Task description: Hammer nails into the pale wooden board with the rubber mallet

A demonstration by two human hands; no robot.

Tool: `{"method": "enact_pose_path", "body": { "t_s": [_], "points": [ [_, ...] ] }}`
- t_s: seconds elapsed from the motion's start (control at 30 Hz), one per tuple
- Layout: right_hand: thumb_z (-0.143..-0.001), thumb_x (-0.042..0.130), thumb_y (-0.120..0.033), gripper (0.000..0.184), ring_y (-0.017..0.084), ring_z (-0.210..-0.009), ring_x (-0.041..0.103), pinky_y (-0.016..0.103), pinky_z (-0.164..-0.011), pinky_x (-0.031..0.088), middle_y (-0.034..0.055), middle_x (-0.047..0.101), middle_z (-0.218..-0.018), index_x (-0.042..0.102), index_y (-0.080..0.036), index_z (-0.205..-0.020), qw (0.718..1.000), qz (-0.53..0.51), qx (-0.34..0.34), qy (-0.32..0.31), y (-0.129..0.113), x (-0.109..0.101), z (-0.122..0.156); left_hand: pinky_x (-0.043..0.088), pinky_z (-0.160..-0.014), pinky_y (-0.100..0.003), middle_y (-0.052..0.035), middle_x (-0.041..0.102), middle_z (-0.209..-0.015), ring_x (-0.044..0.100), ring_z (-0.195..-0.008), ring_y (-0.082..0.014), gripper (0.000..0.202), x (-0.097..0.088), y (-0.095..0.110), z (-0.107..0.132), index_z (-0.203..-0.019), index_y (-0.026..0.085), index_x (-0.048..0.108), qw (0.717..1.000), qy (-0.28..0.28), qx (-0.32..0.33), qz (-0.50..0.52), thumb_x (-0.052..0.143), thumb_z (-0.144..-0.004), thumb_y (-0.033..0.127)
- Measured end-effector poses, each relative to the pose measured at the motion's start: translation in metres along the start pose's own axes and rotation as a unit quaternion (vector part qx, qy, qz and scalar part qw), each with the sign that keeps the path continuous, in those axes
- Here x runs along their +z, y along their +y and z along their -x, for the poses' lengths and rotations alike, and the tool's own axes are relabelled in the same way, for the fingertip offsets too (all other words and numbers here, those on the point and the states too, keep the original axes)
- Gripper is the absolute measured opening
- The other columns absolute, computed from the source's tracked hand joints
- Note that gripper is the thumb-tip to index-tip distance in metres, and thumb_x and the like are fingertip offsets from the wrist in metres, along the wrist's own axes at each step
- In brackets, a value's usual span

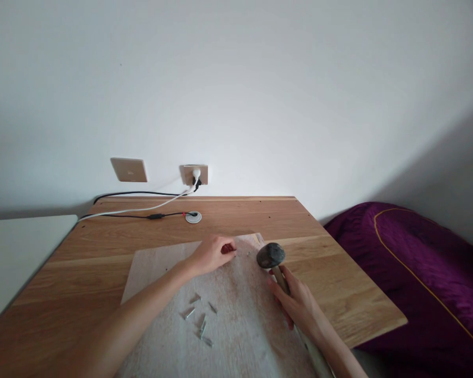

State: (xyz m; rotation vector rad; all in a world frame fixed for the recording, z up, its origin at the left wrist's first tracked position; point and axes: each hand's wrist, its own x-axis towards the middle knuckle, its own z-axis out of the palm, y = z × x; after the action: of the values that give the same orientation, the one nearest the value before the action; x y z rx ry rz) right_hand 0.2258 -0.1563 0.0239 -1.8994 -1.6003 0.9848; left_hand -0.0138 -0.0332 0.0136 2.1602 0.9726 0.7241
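My left hand [216, 254] is closed in a pinch over the far part of a pale wooden board [150, 294]. Its fingertips hold a nail, of which only a tiny bit shows at the board's surface. Just to the right of the fingertips, a small nail [248, 253] is at the board. My right hand [295, 296] is wrapped round the wooden handle of a rubber mallet [271, 255]. The mallet's dark head is raised above the board's right edge, apart from the left hand. Several loose silver nails [189, 313] lie on the board nearer to me.
The board lies on a wooden table [339, 273] against a white wall. Cables [142, 214] run along the table's back left, to a socket [195, 175] and a round cable hole [193, 217]. A white surface [23, 257] adjoins at left, purple fabric [398, 273] at right.
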Motion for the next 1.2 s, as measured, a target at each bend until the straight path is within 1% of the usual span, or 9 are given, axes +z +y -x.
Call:
{"method": "enact_pose_path", "body": {
  "t_s": [0.1,0.2,0.3,0.4,0.57,0.83,1.0,1.13,1.2],
  "points": [
    [-0.091,0.044,-0.059,0.044,0.014,-0.033,0.055,0.021,-0.03,0.04,-0.0082,0.053,-0.056,0.054,-0.021,-0.112,1.0,0.0,0.001,-0.004,0.0,-0.001,0.0,0.041,-0.065,-0.023,-0.0002,0.069,-0.073,0.062,-0.067,-0.0139,0.008,0.003,-0.003,0.002,-0.079,0.017,0.071,1.0,0.012,0.013,0.0,0.069,-0.086,0.016],
    [-0.091,0.045,-0.059,0.044,0.013,-0.033,0.054,0.021,-0.03,0.04,-0.0079,0.053,-0.057,0.054,-0.021,-0.111,1.0,0.0,0.002,-0.004,0.0,-0.001,0.0,0.043,-0.068,-0.023,-0.0012,0.069,-0.081,0.063,-0.07,-0.0137,0.007,0.006,-0.005,0.004,-0.084,0.017,0.071,0.999,0.017,0.046,-0.012,0.067,-0.087,0.013],
    [-0.091,0.046,-0.059,0.043,0.013,-0.032,0.054,0.02,-0.031,0.039,-0.0077,0.055,-0.058,0.055,-0.021,-0.11,1.0,0.006,0.003,-0.003,0.0,-0.001,0.0,0.044,-0.072,-0.024,-0.0022,0.071,-0.088,0.064,-0.075,-0.0145,0.011,0.008,-0.007,0.006,-0.089,0.018,0.072,0.996,0.021,0.074,-0.04,0.065,-0.086,0.01],
    [-0.091,0.047,-0.059,0.044,0.013,-0.032,0.054,0.021,-0.03,0.039,-0.0083,0.055,-0.057,0.055,-0.022,-0.113,1.0,0.004,0.009,-0.006,0.0,-0.001,-0.001,0.043,-0.073,-0.025,-0.0017,0.071,-0.088,0.064,-0.077,-0.0154,0.015,0.008,-0.006,0.006,-0.09,0.019,0.072,0.993,0.019,0.09,-0.071,0.067,-0.083,0.006],
    [-0.091,0.047,-0.058,0.043,0.013,-0.032,0.053,0.021,-0.031,0.039,-0.008,0.054,-0.058,0.055,-0.022,-0.112,1.0,0.011,0.004,-0.001,-0.001,-0.001,-0.001,0.043,-0.073,-0.025,-0.0014,0.071,-0.086,0.065,-0.079,-0.0164,0.008,0.008,-0.001,0.005,-0.085,0.019,0.072,0.991,0.009,0.103,-0.086,0.074,-0.085,0.011],
    [-0.09,0.046,-0.059,0.043,0.013,-0.033,0.053,0.021,-0.029,0.039,-0.0074,0.054,-0.058,0.054,-0.022,-0.11,1.0,0.019,0.005,-0.003,-0.003,-0.001,0.002,0.047,-0.074,-0.025,-0.003,0.075,-0.089,0.069,-0.081,-0.0174,0.01,0.011,0.002,0.004,-0.09,0.019,0.074,0.997,0.019,0.061,-0.052,0.072,-0.087,0.01],
    [-0.089,0.045,-0.059,0.045,0.013,-0.032,0.053,0.021,-0.03,0.039,-0.0075,0.054,-0.058,0.054,-0.021,-0.111,1.0,0.024,0.006,-0.003,-0.006,-0.001,0.002,0.05,-0.073,-0.025,-0.0019,0.077,-0.089,0.071,-0.079,-0.0172,0.025,0.014,0.0,0.004,-0.105,0.02,0.073,0.999,0.026,0.03,-0.032,0.073,-0.083,0.007],
    [-0.09,0.046,-0.062,0.045,0.011,-0.031,0.05,0.021,-0.029,0.037,-0.0085,0.053,-0.059,0.053,-0.022,-0.108,1.0,0.007,0.003,-0.008,-0.001,-0.001,0.0,0.052,-0.078,-0.027,-0.0022,0.078,-0.089,0.073,-0.082,-0.0182,0.031,0.015,0.001,0.003,-0.11,0.02,0.071,0.999,0.034,0.01,-0.018,0.075,-0.082,0.007],
    [-0.093,0.044,-0.062,0.042,0.01,-0.031,0.048,0.02,-0.03,0.036,-0.0096,0.05,-0.057,0.053,-0.022,-0.102,1.0,-0.009,-0.009,-0.012,0.004,-0.002,-0.001,0.053,-0.078,-0.027,-0.0022,0.079,-0.088,0.074,-0.083,-0.0184,0.032,0.016,0.001,0.003,-0.111,0.02,0.071,0.999,0.037,-0.002,-0.009,0.075,-0.081,0.007]
  ]
}}
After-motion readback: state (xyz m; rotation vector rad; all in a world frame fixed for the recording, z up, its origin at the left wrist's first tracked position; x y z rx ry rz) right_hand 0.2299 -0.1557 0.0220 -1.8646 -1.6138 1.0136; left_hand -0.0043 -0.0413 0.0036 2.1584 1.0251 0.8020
